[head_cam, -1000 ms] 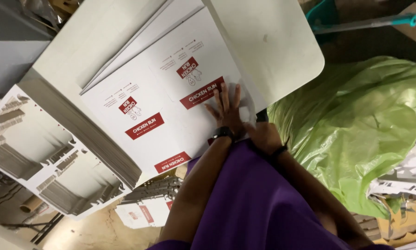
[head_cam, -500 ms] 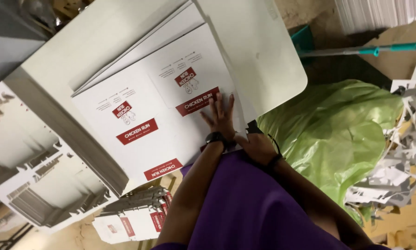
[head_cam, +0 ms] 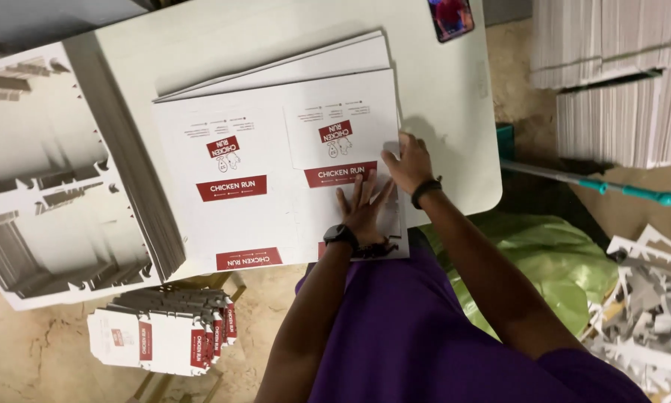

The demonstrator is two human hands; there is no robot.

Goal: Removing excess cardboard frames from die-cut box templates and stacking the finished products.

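White printed flat cardboard sheet point(head_cam: 275, 172) with red bands lies topmost on a stack on the pale table point(head_cam: 455, 89). Left hand point(head_cam: 361, 209) presses it, fingers spread; right hand point(head_cam: 408, 163), at two o'clock, pinches its edge.

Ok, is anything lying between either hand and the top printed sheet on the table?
Nothing visible. The left hand lies flat on the printed sheet, fingers spread, and the right hand grips its right edge. Only bare table lies beside it.
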